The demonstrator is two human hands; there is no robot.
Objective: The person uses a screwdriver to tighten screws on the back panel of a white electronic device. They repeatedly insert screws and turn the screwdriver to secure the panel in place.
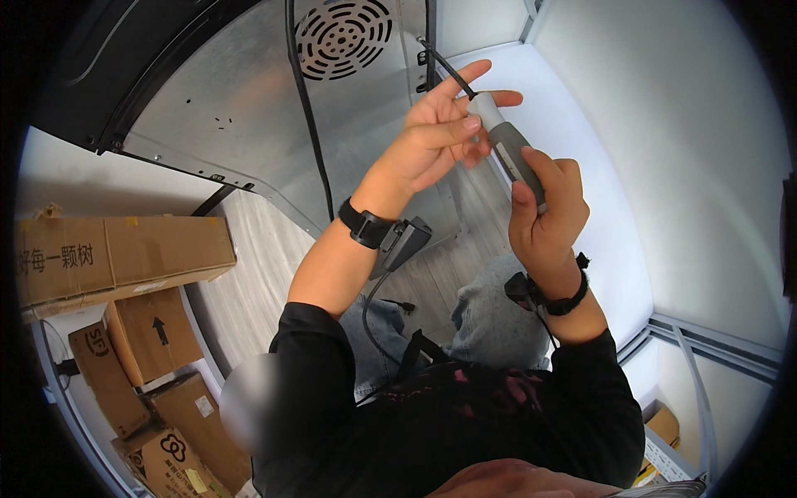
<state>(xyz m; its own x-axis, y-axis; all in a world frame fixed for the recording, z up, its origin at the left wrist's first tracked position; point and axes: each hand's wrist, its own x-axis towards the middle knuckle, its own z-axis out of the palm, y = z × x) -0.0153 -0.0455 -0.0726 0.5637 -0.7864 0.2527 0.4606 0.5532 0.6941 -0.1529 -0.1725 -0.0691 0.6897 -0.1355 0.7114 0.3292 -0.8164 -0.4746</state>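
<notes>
My right hand (552, 203) is wrapped round the grey handle of a pen-shaped electric screwdriver (516, 153). Its long dark shaft slants up and left to the edge of a sheet-metal appliance panel (249, 108); the very tip is too small to make out. My left hand (440, 133) is at the screwdriver's pale front end. The thumb presses on its near side, two fingers stretch out behind it, and the others curl beneath. Between them my hands support the tool along its length.
A black cable (305, 108) hangs across the panel beside a round slotted vent (344, 37). Cardboard boxes (170, 249) are stacked at the left. A white surface (581, 166) curves along the right, with a metal frame rail (714, 344) below it.
</notes>
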